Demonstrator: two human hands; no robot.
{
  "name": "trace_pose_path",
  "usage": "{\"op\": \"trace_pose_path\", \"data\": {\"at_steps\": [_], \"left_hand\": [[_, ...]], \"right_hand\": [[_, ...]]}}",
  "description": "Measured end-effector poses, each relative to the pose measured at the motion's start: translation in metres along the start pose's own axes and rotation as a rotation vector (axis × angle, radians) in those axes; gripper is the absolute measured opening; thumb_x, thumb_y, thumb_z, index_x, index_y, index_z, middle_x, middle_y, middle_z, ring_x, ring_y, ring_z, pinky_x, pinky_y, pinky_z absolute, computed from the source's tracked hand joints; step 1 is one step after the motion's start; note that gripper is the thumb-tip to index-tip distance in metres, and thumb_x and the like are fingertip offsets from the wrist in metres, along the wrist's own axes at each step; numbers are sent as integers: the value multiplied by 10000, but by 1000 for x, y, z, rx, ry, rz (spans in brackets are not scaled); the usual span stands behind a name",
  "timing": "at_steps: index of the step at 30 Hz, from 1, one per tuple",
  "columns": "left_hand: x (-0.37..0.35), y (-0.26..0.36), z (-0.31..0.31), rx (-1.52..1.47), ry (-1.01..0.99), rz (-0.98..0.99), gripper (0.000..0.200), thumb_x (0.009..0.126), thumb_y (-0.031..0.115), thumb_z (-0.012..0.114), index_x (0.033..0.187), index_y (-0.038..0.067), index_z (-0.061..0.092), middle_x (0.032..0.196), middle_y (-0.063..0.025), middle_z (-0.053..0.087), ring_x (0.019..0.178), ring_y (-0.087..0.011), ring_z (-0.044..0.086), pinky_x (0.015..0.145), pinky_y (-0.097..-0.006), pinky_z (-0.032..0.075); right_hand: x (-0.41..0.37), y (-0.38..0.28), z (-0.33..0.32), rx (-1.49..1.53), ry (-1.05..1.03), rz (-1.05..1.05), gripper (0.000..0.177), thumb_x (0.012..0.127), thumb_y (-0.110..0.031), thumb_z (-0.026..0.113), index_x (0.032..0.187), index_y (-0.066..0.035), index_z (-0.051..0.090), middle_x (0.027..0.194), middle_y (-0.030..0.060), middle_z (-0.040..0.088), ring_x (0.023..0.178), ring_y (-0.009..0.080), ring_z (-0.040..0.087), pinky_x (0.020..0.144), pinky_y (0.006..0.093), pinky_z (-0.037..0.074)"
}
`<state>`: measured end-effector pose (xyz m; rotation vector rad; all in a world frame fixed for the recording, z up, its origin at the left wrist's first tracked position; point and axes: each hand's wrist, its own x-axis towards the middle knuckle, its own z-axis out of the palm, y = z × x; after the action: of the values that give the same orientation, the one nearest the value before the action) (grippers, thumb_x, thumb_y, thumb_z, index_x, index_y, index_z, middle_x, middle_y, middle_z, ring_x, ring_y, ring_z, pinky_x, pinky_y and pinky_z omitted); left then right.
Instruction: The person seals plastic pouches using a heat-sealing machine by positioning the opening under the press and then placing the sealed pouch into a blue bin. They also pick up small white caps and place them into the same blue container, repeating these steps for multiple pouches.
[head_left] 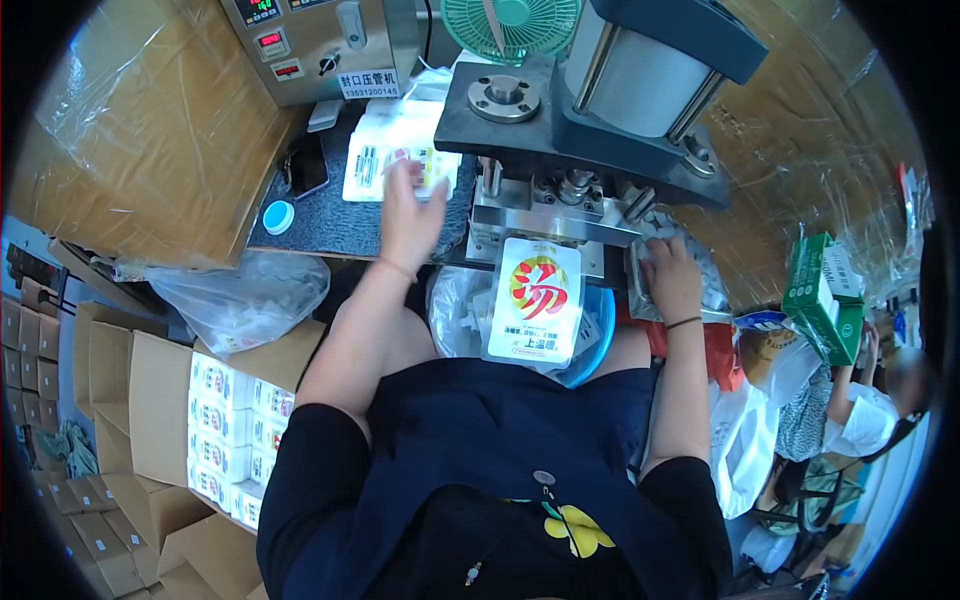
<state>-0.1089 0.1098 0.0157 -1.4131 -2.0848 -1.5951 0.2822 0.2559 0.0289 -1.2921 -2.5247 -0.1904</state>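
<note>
My left hand (412, 215) is over a stack of white printed pouches (375, 150) on the dark bench top, thumb and fingers apart, blurred by motion. Below the press head (560, 190), one pouch (540, 300) with a large red character on a yellow-green patch lies face up, its far end at the machine. To the right, my right hand (672, 280) reaches into a metal tray (640, 298) of small whitish parts. Its fingers are bent down among them; what they grip, if anything, is hidden. Under the pouch stands a blue-rimmed tub (606, 335) with a clear plastic liner.
A phone (307, 166) and a blue-and-white round lid (278, 217) lie left on the bench. Behind are a control box (330, 45) and green fan (510, 25). An open carton (160, 410) of packed pouches stands left; a green box (822, 300) and another person (860, 420) are right.
</note>
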Motion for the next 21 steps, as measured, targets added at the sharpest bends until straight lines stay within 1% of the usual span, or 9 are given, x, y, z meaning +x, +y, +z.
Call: {"op": "trace_pose_path", "data": {"at_steps": [1,4,7,10,12,14,18,19,21], "left_hand": [[23,-8,-6,189,-61,27,470,896,191,726,1254,-30,516,1228,-278,546,1141,-428,564,990,-464,468],[61,-58,3,742,-198,210,642,969,449,591,1523,160,441,1586,-204,371,1494,-390,307,1180,-596,265],[54,-69,-6,864,-640,-8,675,981,575,482,1573,265,394,1663,-136,282,1559,-348,181,1212,-639,129],[13,-58,-16,790,-603,-34,693,979,603,457,1574,253,397,1672,-132,268,1559,-350,187,1222,-615,108],[3,-57,-25,767,-558,-1,712,982,566,491,1581,198,380,1657,-198,262,1551,-391,186,1216,-623,124],[-9,-53,-31,722,-277,131,749,968,524,553,1581,140,361,1640,-249,260,1543,-407,196,1207,-632,147],[-55,-13,-70,666,-662,267,750,918,362,688,1548,94,380,1615,-236,303,1504,-409,288,1184,-644,206],[-69,-12,-73,708,-618,373,639,906,204,705,1482,59,466,1521,-210,465,1413,-380,448,1136,-566,350],[-85,-9,-78,322,-537,164,478,914,131,675,1369,31,568,1357,-194,600,1257,-364,579,1032,-475,453]], "right_hand": [[1,0,3,-38,-5,10,302,831,-203,739,1122,-158,669,1100,117,606,963,355,653,805,487,529],[0,1,13,-122,4,32,283,834,-233,727,1107,-187,670,1153,84,614,975,327,652,798,501,511],[-6,0,13,-166,146,12,295,840,-218,708,1130,-182,673,1197,66,623,1018,310,630,864,484,463],[-13,2,9,-180,336,-37,333,852,-166,677,1184,-152,662,1193,65,633,1047,298,605,910,455,416],[-17,5,8,-113,351,-31,362,860,-130,651,1223,-124,647,1167,69,639,1054,291,596,924,438,392],[-18,2,2,-61,408,-21,370,868,-76,623,1238,-75,619,1137,106,649,1055,308,598,912,455,420],[-30,-1,-5,179,537,57,298,913,-61,599,1209,-35,618,1130,158,647,1041,365,611,909,462,465],[-33,-3,-5,271,578,95,275,926,-57,589,1198,-22,620,1126,172,648,1038,380,614,908,462,476],[-38,-17,-16,396,392,18,229,948,-59,572,1165,-13,628,1105,186,654,1027,397,622,895,454,493]]}}
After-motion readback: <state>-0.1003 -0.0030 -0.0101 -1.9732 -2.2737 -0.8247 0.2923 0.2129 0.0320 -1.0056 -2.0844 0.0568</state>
